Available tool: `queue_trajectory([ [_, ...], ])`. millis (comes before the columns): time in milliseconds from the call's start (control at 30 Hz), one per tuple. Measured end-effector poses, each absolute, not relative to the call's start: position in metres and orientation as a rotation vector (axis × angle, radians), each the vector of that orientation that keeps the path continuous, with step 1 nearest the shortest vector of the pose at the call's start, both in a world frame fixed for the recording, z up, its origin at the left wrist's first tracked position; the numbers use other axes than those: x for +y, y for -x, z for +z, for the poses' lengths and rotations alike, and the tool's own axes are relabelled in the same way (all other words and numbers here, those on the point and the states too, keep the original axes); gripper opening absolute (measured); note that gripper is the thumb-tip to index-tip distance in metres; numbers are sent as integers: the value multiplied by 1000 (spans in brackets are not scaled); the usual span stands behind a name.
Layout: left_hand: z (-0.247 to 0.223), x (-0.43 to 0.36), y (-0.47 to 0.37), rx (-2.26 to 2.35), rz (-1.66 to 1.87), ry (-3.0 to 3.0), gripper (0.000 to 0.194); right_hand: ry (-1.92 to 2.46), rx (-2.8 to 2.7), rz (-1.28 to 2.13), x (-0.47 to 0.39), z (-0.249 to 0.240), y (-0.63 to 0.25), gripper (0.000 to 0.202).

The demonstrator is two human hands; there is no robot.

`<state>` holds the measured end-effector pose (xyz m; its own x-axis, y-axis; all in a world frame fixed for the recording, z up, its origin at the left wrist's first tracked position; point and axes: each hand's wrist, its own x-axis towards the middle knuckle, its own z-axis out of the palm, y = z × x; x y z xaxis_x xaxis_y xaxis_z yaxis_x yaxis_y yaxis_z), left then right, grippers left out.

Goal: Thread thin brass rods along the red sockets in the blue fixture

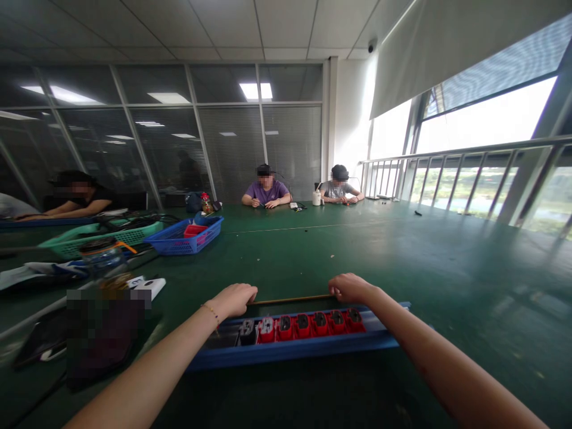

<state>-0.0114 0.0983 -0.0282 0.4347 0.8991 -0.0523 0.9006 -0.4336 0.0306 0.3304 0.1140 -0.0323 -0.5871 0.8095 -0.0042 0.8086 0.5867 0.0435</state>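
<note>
A thin, straight yellowish strip point(290, 299) runs between my two hands just beyond a long blue tray point(295, 353); whether it is a stick or a taut band I cannot tell. At its left end my left hand point(236, 298) is closed, fingers curled down. My right hand point(351, 288) closes at the other end, its fingertips partly hidden. Inside the tray stands a row of several small red housings point(302, 326) with dark tops. One black housing point(247, 332) sits at the row's left end.
To the left are a blue basket point(196, 244) holding a red container point(195, 230), a green basket point(67, 244) with dark cables, a jar point(103, 259) and a dark pouch point(105, 339). Co-workers sit at the far side point(267, 192) and far left point(84, 199). A white bottle point(317, 198) stands far off.
</note>
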Motion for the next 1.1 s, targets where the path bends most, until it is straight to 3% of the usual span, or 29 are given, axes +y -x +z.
queue_trajectory([
  [233,-18,91,15,1597,153,-2453,15,-1547,2887,-193,114,-36,-345,21],
  [467,7,52,15,1386,700,-2043,25,-1812,3228,-864,86,-23,-360,14],
  [600,16,26,10,1362,721,-1961,33,-1954,3164,-1055,58,-15,-359,15],
  [800,14,5,9,1431,760,-1896,38,-1715,3063,-1570,24,-7,-363,27],
  [933,7,3,10,1431,752,-1855,35,-1784,3020,-1626,20,-10,-362,29],
  [1100,0,5,14,1455,726,-1820,35,-1863,2970,-1425,24,-22,-359,32],
])
